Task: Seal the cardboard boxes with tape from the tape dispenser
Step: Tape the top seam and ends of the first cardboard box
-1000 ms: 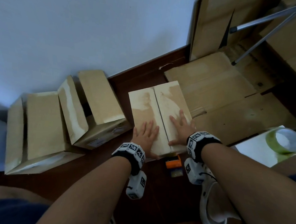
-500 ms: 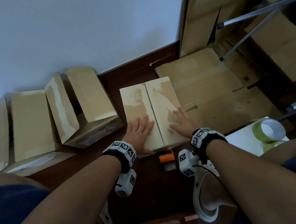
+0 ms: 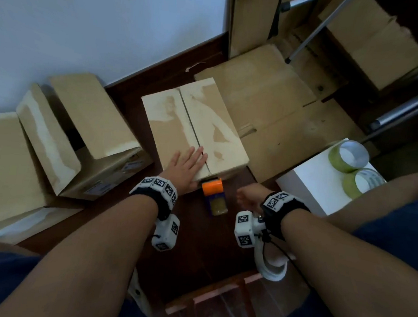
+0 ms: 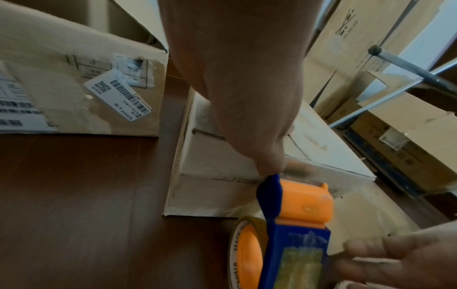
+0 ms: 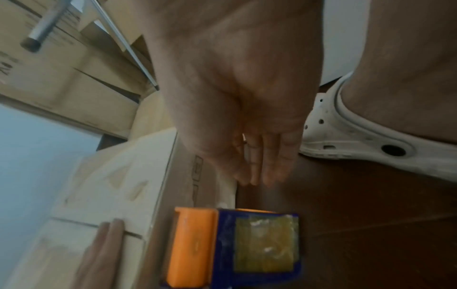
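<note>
A cardboard box (image 3: 205, 114) stands on the dark floor with its two top flaps folded shut and the seam between them bare. My left hand (image 3: 188, 164) lies flat on the left flap, fingertips at the seam. An orange and blue tape dispenser (image 3: 214, 195) sits on the floor against the box's near side. My right hand (image 3: 247, 197) hangs just right of the dispenser, off the box. In the right wrist view its fingers (image 5: 262, 166) are straight and together, holding nothing, close to the dispenser (image 5: 232, 248). The left wrist view shows them (image 4: 395, 258) beside the dispenser (image 4: 294, 224).
Two open boxes (image 3: 88, 116) (image 3: 7, 165) lie to the left by the wall. Flattened cardboard (image 3: 280, 101) covers the floor to the right. A white block (image 3: 319, 182) carries two tape rolls (image 3: 347, 154). A white clog (image 3: 270, 265) and metal legs (image 3: 313, 30) are nearby.
My right hand has left the right flap and dropped to the floor beside the dispenser. My left hand stayed flat on the left flap, shifting toward the seam.
</note>
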Tool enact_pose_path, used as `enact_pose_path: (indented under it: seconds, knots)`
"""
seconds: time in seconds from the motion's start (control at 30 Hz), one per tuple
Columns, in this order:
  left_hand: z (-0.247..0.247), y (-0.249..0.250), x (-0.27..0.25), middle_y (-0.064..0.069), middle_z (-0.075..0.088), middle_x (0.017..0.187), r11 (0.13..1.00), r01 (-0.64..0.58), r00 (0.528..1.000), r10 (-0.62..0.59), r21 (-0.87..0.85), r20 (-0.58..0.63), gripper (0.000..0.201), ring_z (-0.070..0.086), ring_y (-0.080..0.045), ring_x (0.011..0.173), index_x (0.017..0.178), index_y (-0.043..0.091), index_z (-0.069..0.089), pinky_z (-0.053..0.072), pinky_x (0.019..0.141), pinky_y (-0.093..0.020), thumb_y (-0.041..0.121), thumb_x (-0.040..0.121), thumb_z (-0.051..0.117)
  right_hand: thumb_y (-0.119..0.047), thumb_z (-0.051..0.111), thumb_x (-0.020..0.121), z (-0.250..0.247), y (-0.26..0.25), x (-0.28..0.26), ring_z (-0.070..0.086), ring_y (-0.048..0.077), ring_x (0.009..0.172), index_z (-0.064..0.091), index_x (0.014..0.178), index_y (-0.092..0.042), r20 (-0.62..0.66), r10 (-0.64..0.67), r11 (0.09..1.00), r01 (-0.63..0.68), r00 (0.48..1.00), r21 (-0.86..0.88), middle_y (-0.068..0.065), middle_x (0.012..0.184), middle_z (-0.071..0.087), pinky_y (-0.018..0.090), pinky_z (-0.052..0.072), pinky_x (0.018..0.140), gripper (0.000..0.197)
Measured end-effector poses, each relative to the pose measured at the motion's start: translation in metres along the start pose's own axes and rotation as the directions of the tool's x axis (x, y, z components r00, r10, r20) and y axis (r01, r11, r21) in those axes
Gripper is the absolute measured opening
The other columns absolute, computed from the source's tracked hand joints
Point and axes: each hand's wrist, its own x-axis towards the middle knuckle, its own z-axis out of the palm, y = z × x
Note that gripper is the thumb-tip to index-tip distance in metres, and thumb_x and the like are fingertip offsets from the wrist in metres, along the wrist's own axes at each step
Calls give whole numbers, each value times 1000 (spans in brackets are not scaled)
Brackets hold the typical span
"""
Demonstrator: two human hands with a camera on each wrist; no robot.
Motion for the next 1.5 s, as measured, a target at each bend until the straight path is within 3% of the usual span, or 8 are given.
enact_pose_path:
  seconds: [0.1,0.23,0.37,0.57,0.77,0.97,1.4,1.5]
  knots:
    - [3,-6,4,4,-22,158,998,-18,1000,18,-67,-2,85,-16,-19,147,152,27,-14,-2,118,-51,55,94,42,-25,71,82,16,-7,4,56,15,73,59,121,-5,127,-16,990,34,992,-140,2,86,60,27,47,64,46]
    - [3,-7,6,5,-23,158,997,-23,1000,24,-77,11,89,-17,-18,147,151,27,-14,-3,118,-51,52,92,47,-53,84,39,39,16,58,65,31,105,63,120,-10,213,7,996,12,977,-90,14,120,66,44,52,92,95]
    - [5,-8,7,5,-21,159,998,-15,1000,15,-68,-6,93,-15,-19,147,151,27,-14,-3,117,-51,50,90,52,-86,73,34,41,26,63,65,26,104,67,116,-14,215,-5,995,26,977,-95,8,118,68,45,49,97,109]
    - [5,-7,6,7,-24,158,997,-5,1000,5,-79,-2,92,-17,-17,147,150,29,-17,-5,117,-50,40,91,52,-88,69,40,33,36,25,67,32,104,68,113,-6,275,8,996,16,961,-83,14,107,72,49,47,101,110]
    - [6,-6,7,7,-25,157,999,14,1000,-14,-52,-1,97,-17,-17,147,150,29,-18,-5,117,-49,38,89,56,-104,39,35,31,29,8,66,32,102,68,112,-6,268,57,959,22,962,-281,15,111,69,48,50,98,127]
    - [7,-6,8,7,-23,158,998,16,1000,-17,-58,-13,96,-15,-17,147,150,30,-17,-5,116,-48,39,89,56,-69,24,93,33,-18,-28,54,32,120,52,132,1,155,46,898,27,987,-440,18,134,54,37,41,102,84]
    - [1,-7,6,6,-25,157,997,4,1000,-4,-82,1,92,-18,-18,146,151,28,-16,-6,116,-49,32,90,54,-43,28,104,28,-28,-4,46,32,128,44,139,-1,14,9,845,0,1000,-534,20,141,46,34,36,101,58]
    - [0,-7,5,7,-25,157,995,-3,1000,3,-101,1,91,-18,-17,146,150,29,-16,-7,116,-49,32,91,53,-57,20,100,14,-16,-1,49,34,124,45,138,0,-22,78,852,-78,997,-518,22,139,48,35,37,99,72]
